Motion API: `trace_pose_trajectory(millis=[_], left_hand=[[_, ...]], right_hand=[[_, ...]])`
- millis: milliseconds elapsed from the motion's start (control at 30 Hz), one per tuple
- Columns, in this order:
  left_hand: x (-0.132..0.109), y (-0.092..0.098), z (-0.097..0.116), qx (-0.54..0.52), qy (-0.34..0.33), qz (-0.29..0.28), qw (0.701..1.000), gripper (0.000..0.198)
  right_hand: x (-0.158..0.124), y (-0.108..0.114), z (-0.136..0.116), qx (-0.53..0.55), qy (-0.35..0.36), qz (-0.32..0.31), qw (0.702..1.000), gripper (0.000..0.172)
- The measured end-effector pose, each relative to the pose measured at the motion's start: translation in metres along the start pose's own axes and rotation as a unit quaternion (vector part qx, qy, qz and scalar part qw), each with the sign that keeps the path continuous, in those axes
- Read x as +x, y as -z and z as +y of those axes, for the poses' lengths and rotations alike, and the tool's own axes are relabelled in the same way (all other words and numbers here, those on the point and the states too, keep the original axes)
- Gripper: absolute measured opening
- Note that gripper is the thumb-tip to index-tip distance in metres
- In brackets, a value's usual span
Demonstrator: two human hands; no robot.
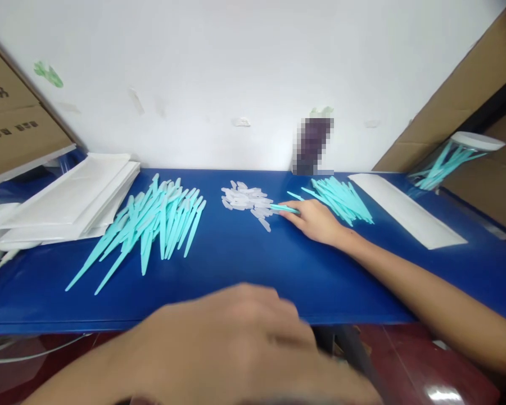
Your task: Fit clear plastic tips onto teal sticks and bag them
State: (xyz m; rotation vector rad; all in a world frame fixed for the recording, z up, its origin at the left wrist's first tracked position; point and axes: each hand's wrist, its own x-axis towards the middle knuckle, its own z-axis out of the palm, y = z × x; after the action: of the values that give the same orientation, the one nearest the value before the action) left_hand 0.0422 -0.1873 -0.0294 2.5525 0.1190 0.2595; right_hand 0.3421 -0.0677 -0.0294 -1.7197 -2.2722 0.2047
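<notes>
Past the right hand point(314, 221), a clear jar point(478, 140) holds teal sticks point(441, 167).

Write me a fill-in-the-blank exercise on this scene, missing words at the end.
1. The tabletop is ____ in colour.
2. The hand nearer the translucent pieces is the person's ____ hand.
3. In the picture, the white packets lie to the ____ of the translucent pieces.
4. Turquoise sticks lie on the tabletop in ____ piles.

Missing words: blue; right; left; two.
</notes>
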Motion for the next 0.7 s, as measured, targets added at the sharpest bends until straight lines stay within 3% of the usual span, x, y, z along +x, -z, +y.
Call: trace_pose_trajectory(millis=[67, 100, 167, 267, 367, 600, 700], left_hand=[[0.038, 0.063, -0.017, 0.022, 0.016, 0.022, 0.999, 0.035], [0.051, 0.085, -0.027, 0.035, 0.031, 0.046, 0.998, 0.037], [0.062, 0.108, -0.052, 0.056, 0.083, 0.099, 0.99, 0.048], [0.059, 0.106, -0.09, 0.086, 0.121, 0.12, 0.982, 0.05], [0.051, 0.095, -0.113, 0.138, 0.145, 0.159, 0.967, 0.045], [0.039, 0.089, -0.11, 0.231, 0.174, 0.185, 0.939, 0.052], [0.036, 0.086, -0.108, 0.253, 0.176, 0.196, 0.931, 0.039]], right_hand=[[-0.001, 0.002, 0.002, 0.012, 0.012, 0.001, 1.0, 0.035], [-0.002, 0.003, 0.002, 0.017, 0.015, 0.002, 1.0, 0.033], [-0.003, 0.005, 0.004, 0.025, 0.021, 0.007, 0.999, 0.033], [-0.005, 0.005, 0.005, 0.016, 0.026, 0.011, 0.999, 0.031], [-0.007, 0.005, 0.005, -0.045, 0.039, 0.006, 0.998, 0.03], [-0.011, 0.008, 0.009, -0.169, 0.077, -0.034, 0.982, 0.032], [-0.012, 0.013, 0.011, -0.173, 0.113, -0.041, 0.978, 0.032]])
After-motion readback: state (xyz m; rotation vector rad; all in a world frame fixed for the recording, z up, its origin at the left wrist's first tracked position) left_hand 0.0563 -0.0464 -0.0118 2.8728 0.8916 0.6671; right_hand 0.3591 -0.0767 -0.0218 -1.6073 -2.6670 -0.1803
